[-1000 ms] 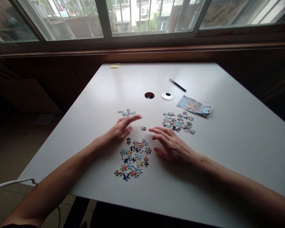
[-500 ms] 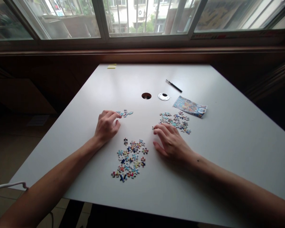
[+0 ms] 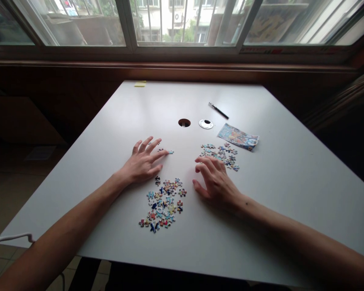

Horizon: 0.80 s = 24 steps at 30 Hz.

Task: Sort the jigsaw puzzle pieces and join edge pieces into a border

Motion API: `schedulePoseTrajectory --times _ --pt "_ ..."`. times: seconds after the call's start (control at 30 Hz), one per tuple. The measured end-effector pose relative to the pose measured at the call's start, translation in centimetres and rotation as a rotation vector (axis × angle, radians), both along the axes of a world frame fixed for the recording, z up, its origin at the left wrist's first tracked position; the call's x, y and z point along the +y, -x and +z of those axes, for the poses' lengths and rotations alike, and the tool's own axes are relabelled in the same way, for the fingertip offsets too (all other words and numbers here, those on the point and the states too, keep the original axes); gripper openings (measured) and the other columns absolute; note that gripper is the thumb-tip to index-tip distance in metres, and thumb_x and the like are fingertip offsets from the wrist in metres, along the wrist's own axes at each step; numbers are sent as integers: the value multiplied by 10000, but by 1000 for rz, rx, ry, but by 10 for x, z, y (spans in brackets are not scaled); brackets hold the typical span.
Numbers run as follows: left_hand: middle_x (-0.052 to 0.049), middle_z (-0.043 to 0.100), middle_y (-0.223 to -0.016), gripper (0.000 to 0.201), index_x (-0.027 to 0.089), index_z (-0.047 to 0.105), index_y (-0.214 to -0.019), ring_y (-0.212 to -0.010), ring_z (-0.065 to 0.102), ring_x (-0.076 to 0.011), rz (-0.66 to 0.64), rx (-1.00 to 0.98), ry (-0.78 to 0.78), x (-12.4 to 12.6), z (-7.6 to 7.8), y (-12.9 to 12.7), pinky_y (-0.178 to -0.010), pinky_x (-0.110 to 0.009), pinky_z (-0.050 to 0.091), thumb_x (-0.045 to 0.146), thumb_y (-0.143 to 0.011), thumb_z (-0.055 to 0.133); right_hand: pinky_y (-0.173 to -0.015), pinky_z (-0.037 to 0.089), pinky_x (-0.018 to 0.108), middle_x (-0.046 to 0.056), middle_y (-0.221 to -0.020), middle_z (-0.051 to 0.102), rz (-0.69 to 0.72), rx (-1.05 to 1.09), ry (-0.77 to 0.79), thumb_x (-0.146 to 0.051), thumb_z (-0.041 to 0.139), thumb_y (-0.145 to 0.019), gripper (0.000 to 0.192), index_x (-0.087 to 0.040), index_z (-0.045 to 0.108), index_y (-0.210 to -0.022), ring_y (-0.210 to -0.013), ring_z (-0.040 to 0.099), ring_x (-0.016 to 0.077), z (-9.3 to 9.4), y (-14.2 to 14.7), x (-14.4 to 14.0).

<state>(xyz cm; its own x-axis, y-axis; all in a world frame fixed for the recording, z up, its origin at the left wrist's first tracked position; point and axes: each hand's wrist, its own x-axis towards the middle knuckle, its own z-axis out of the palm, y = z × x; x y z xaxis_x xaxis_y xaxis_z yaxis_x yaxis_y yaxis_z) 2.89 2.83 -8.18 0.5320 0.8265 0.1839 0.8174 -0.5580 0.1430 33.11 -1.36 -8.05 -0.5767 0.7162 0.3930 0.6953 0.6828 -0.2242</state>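
Puzzle pieces lying in three loose groups on the white table: the largest heap near the front edge between both forearms, a second scatter at about 1 o'clock from that heap, a small joined strip at about 11 o'clock, partly under fingertips. Left hand flat on the tabletop, fingers spread wide, gripping nothing, fingertips touching the strip. Right hand resting at 3 o'clock from the heap, fingers curled and arched, tips just beside the near edge of the second scatter; whether a piece sits under those fingertips cannot be told.

Probably sorting and joining in hand. Best done by pinning the strip lightly with the left fingertips rather than pressing hard, so joined tabs stay flat and locked. Better to slide single pieces across the smooth surface than to lift several at once. Worth keeping the groups well apart and clear of the cable hole at 12 o'clock, since a small piece could drop through. Printed picture card at 2 o'clock handy as reference; pen and round cap beyond, out of the way.
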Motion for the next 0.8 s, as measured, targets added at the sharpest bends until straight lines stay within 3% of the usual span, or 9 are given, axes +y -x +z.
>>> schedulePoseTrajectory --times 0.1,0.17,0.27,0.33,0.4,0.47,0.53,0.63,0.8 --pt "54 195 -1644 498 486 462 -1410 -1509 151 -341 -156 0 16 -5 5 -5 -1199 -590 88 335 -946 558 -1000 425 476 83 -1116 656 123 89 -23 -192 554 -873 176 -247 458 -1010 -1124 554 269 5 3 -1" --pt "58 222 -1636 510 501 450 -1416 -1498 191 -336 -218 -20 20 -7 7 -8 -1200 -579 105 325 -949 559 -999 440 465 97 -1199 653 187 79 9 -203 545 -886 194 -242 462 -1057 -1183 549 270 8 6 -1" --pt "-18 390 -1553 491 387 469 -1432 -1425 330 -312 -149 -103 -12 -8 7 -6 -1167 -525 229 309 -953 540 -1042 418 477 122 -1360 590 247 -13 59 -252 545 -904 221 -221 474 -1112 -1290 494 289 9 8 0" --pt "-72 539 -1401 408 275 555 -1350 -1318 435 -292 3 -168 -74 -6 5 -1 -1102 -482 322 270 -943 523 -1042 409 478 117 -1311 617 193 -27 49 -254 550 -901 209 -217 485 -1096 -1248 510 292 7 7 0" --pt "-87 600 -1282 312 234 639 -1210 -1235 480 -294 139 -187 -133 -5 3 4 -1043 -478 359 256 -917 536 -1020 409 490 121 -1226 636 65 -30 32 -253 547 -899 185 -214 495 -1071 -1194 517 303 5 4 1" --pt "-85 592 -1284 295 250 665 -1167 -1235 465 -315 186 -149 -143 -4 2 7 -1020 -501 354 288 -891 569 -992 410 507 135 -1180 623 -71 -41 26 -270 539 -903 164 -208 504 -1050 -1169 506 321 2 0 2" --pt "-78 550 -1349 366 293 638 -1244 -1287 416 -335 180 -107 -119 -4 2 8 -1034 -524 330 324 -883 586 -974 412 510 144 -1174 601 -153 -47 29 -290 539 -903 161 -204 509 -1035 -1167 492 331 0 -1 3" --pt "-52 487 -1430 403 356 609 -1300 -1352 352 -334 95 -82 -67 -4 4 9 -1087 -539 279 346 -898 583 -972 407 508 141 -1174 585 -181 -40 39 -300 553 -893 172 -204 509 -1029 -1172 480 333 -2 -2 4" --pt "-1 504 -1430 255 388 696 -1138 -1384 343 -316 -254 -123 84 -9 12 17 -1148 -529 241 346 -900 618 -966 408 513 145 -1192 561 -137 -5 43 -277 558 -894 176 -210 487 -1039 -1179 470 333 -3 -3 4"
